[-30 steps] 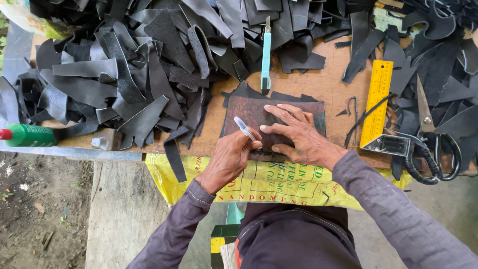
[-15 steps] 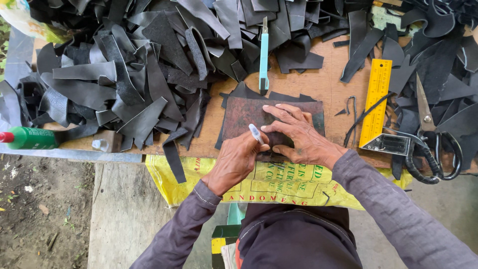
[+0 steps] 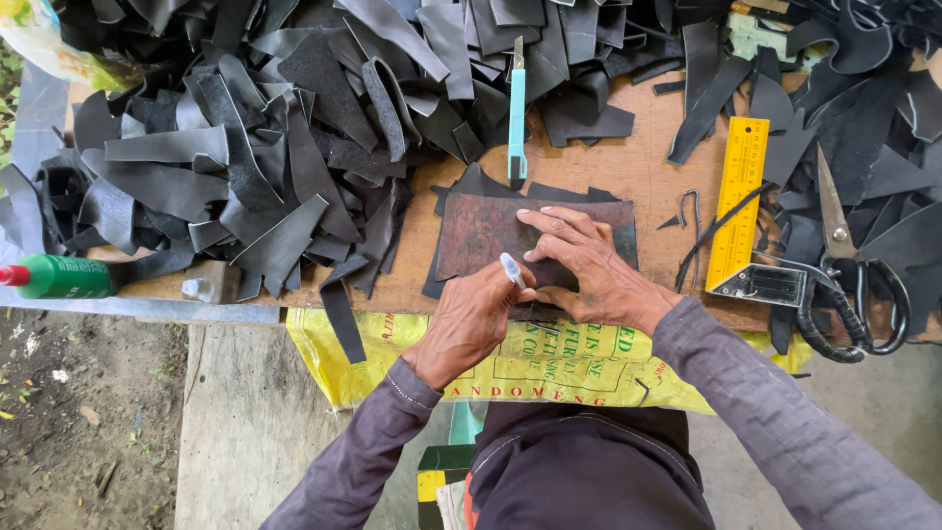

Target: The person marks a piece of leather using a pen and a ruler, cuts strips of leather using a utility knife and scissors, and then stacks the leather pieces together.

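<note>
Pressing flat w/ spread right hand (image 3: 589, 270), leather piece (image 3: 486, 231) is held; pen (image 3: 512, 270), pinched in left hand (image 3: 471, 319), is best kept upright.

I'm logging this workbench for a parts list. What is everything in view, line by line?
Leather piece: one, reddish-brown, flat at bench front, under the hands.
Offcuts: many, black, heaped across bench.
Utility knife: one, light blue, behind the leather.
Ruler: one, yellow, right of the leather.
Scissors: one pair, black-handled, far right.
Bottle: one, green, left edge.
Sack: one, yellow, hanging under bench front.
Pen: one, white, in left hand.
Left hand: grips pen.
Right hand: pressed flat on leather.
</note>
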